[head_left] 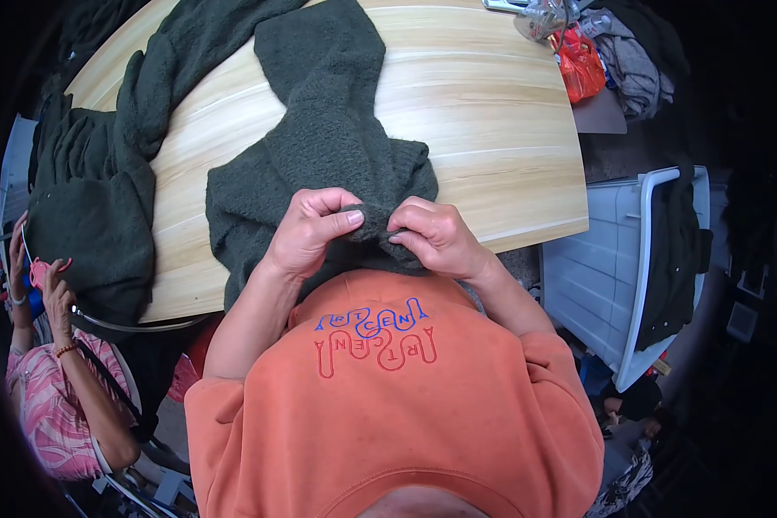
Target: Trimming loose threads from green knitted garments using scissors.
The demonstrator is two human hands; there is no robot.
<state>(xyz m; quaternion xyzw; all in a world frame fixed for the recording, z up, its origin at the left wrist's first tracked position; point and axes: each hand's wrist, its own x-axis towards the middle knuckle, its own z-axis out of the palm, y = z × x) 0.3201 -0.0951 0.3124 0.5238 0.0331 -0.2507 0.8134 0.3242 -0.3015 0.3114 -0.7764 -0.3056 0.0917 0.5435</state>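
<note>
A dark green knitted garment [332, 129] lies spread over the near edge of the table, one part reaching toward the far side. My left hand [315, 226] pinches its near edge between thumb and forefinger. Just to the right, my right hand [432, 231] grips the same edge with bent fingers. A short bunched stretch of knit runs between the two hands, close to my chest. The fingertips of my right hand are partly hidden in the folds, so any small item there cannot be made out.
More dark green knitwear [142, 129] covers the left of the wooden table [483, 112]. At left, a co-worker's hands [56, 289] hold something pink beside it. A white plastic crate [600, 259] with dark garments stands at right. A red plastic bag [578, 67] sits at the far right.
</note>
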